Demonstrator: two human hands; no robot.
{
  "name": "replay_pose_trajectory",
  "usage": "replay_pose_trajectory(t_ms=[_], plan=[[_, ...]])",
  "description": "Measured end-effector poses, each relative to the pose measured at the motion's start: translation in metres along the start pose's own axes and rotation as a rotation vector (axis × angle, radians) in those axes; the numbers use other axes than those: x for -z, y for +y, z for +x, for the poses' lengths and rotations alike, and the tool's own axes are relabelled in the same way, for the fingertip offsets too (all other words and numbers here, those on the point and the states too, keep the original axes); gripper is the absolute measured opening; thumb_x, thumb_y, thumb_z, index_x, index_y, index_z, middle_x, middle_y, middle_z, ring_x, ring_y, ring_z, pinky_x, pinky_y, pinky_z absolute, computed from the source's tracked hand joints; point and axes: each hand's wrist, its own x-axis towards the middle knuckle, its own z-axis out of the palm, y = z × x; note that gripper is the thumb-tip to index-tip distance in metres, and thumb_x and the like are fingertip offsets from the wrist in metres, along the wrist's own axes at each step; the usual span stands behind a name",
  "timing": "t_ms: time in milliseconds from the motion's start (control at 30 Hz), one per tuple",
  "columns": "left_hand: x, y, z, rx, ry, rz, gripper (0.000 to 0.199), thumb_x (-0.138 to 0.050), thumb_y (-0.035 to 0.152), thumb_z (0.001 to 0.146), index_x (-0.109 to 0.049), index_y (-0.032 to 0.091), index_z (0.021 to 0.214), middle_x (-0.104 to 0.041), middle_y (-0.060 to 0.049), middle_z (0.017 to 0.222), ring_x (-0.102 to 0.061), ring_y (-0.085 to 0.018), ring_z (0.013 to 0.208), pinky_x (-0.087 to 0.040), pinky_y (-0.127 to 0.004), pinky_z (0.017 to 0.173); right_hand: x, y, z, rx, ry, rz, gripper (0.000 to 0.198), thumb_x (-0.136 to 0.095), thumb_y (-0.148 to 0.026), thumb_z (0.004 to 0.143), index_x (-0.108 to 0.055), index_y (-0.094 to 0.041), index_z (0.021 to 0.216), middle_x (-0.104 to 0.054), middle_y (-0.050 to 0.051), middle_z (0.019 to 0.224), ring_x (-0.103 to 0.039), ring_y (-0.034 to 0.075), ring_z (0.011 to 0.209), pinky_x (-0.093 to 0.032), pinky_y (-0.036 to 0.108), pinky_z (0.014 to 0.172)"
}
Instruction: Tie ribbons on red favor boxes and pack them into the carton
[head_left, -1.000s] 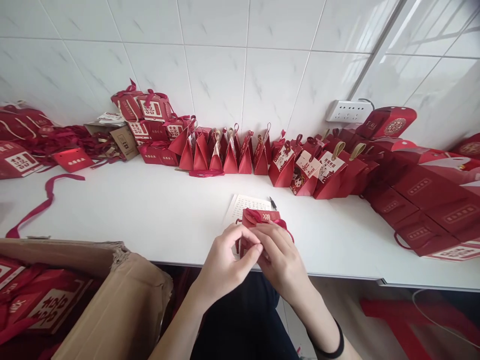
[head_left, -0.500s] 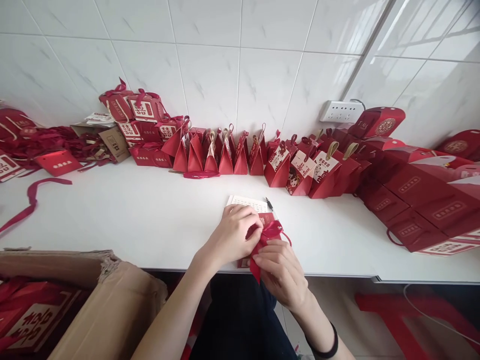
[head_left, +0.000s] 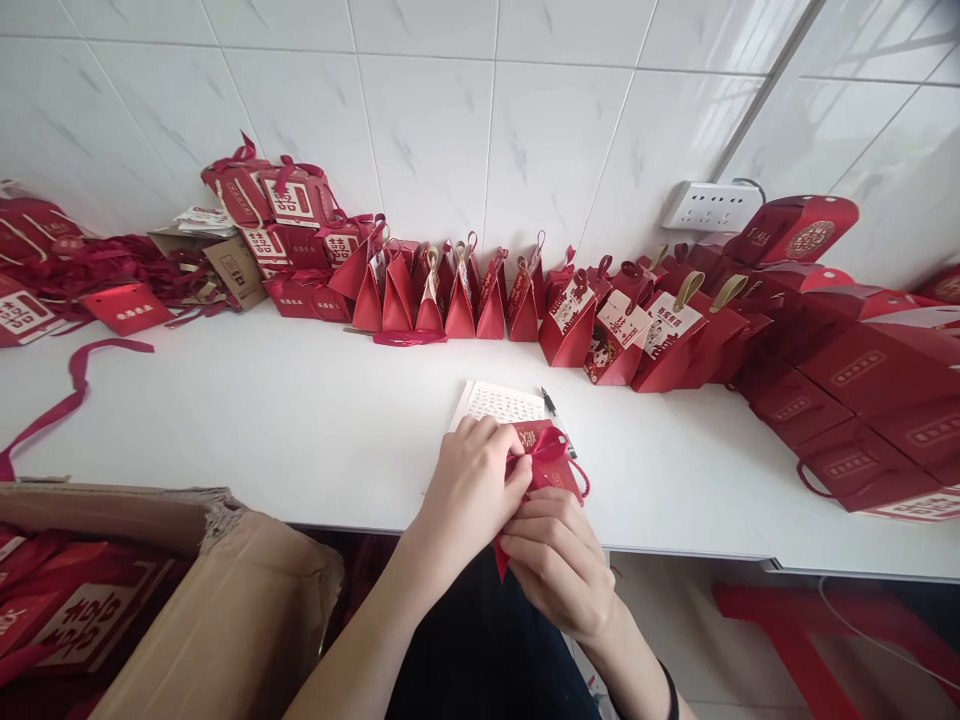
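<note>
A red gift box [head_left: 564, 478] with a twisted cord handle lies at the table's front edge, partly covered by my hands. Across it runs a dark red ribbon [head_left: 549, 446], looped at the upper right. My left hand [head_left: 480, 478] pinches the ribbon near the loop between thumb and fingers. Just below it, my right hand [head_left: 559, 555] has its fingers curled round the ribbon's lower part, and a pointed tail hangs beneath. Behind the box lie a sheet with handwriting [head_left: 501, 400] and a black pen [head_left: 550, 402].
Small red peaked boxes [head_left: 491, 300] line the wall. Larger boxes [head_left: 855, 400] are stacked at right, below a power strip [head_left: 711, 207]. Loose ribbons [head_left: 135, 268] and stacked boxes [head_left: 296, 245] stand at left. An open carton [head_left: 247, 600] of red boxes is at front left.
Both hands stay on the ribbon, pulled slightly closer together, with the left hand a little lower. The view has shifted slightly, and more of the handwritten sheet shows.
</note>
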Motion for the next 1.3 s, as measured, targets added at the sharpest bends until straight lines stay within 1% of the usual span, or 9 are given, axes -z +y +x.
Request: replay_pose_trajectory(t_ms=[267,467,800,900,933,1000,1100,1200,1300], plan=[[-0.004,-0.002,0.003,0.089,0.006,-0.143,0.020,-0.051,0.016,0.080,-0.042,0.019,0.062,-0.053,0.000,0.071,-0.045,-0.017,0.077,-0.041,-0.032,0.073,0.000,-0.003,-0.001,-0.061,0.044,0.062,0.020,-0.059,0.005,0.077,-0.059,-0.013,0.084,-0.063,0.004,0.073,-0.058,0.016,0.068,-0.052,0.040,0.069],[0.000,-0.006,0.004,0.081,-0.019,-0.238,0.018,-0.052,0.014,0.079,-0.045,0.019,0.063,-0.053,0.000,0.071,-0.046,-0.016,0.077,-0.042,-0.032,0.074,0.004,-0.005,0.003,-0.068,-0.010,0.079,0.018,-0.058,0.003,0.078,-0.058,-0.014,0.080,-0.062,0.003,0.069,-0.059,0.015,0.065,-0.052,0.041,0.073],[-0.001,-0.008,0.004,0.076,-0.028,-0.278,0.016,-0.052,0.014,0.080,-0.049,0.019,0.064,-0.056,0.000,0.074,-0.048,-0.017,0.081,-0.042,-0.033,0.077,0.010,-0.013,0.004,-0.055,-0.064,0.106,0.015,-0.060,-0.001,0.081,-0.058,-0.016,0.080,-0.063,0.000,0.069,-0.058,0.013,0.060,-0.051,0.038,0.075],[0.000,-0.011,0.004,0.065,-0.041,-0.287,0.014,-0.053,0.015,0.081,-0.051,0.019,0.067,-0.057,0.001,0.077,-0.048,-0.017,0.083,-0.041,-0.033,0.080,0.027,-0.012,0.012,-0.048,-0.196,0.193,0.002,-0.060,-0.014,0.088,-0.059,-0.015,0.086,-0.065,0.001,0.072,-0.060,0.015,0.067,-0.050,0.041,0.081],[0.001,-0.011,0.004,0.060,-0.050,-0.296,0.014,-0.053,0.016,0.081,-0.052,0.019,0.067,-0.057,0.000,0.078,-0.048,-0.017,0.084,-0.041,-0.033,0.081,0.035,-0.006,0.016,-0.050,-0.230,0.221,0.008,-0.060,-0.024,0.089,-0.059,-0.015,0.090,-0.065,0.002,0.074,-0.061,0.017,0.072,-0.050,0.041,0.081],[0.003,-0.011,0.004,0.053,-0.066,-0.320,0.014,-0.053,0.017,0.082,-0.053,0.019,0.068,-0.057,0.000,0.079,-0.049,-0.017,0.086,-0.041,-0.034,0.082,0.051,0.011,0.026,-0.088,-0.236,0.205,0.023,-0.058,-0.039,0.089,-0.059,-0.016,0.095,-0.065,0.005,0.079,-0.061,0.021,0.082,-0.050,0.041,0.078],[0.005,-0.010,0.004,0.053,-0.068,-0.330,0.015,-0.054,0.016,0.082,-0.052,0.019,0.067,-0.057,0.000,0.078,-0.049,-0.018,0.085,-0.042,-0.034,0.082,0.063,0.047,0.038,-0.269,-0.240,0.000,0.016,-0.056,-0.034,0.091,-0.062,-0.019,0.091,-0.063,0.007,0.089,-0.059,0.022,0.087,-0.049,0.038,0.075],[0.004,-0.009,0.003,0.055,-0.055,-0.307,0.015,-0.053,0.015,0.081,-0.051,0.019,0.067,-0.057,0.001,0.077,-0.049,-0.017,0.085,-0.042,-0.034,0.081,0.057,0.072,0.048,-0.482,-0.400,-0.034,0.018,-0.056,-0.036,0.089,-0.063,-0.019,0.090,-0.063,0.006,0.086,-0.058,0.019,0.079,-0.048,0.031,0.067],[0.003,-0.009,0.002,0.053,-0.051,-0.285,0.014,-0.053,0.017,0.082,-0.051,0.019,0.068,-0.056,0.000,0.078,-0.048,-0.018,0.084,-0.043,-0.035,0.080,0.046,0.077,0.056,-0.602,-0.571,-0.004,0.017,-0.056,-0.033,0.086,-0.064,-0.019,0.091,-0.063,0.003,0.079,-0.056,0.015,0.067,-0.045,0.027,0.059]])
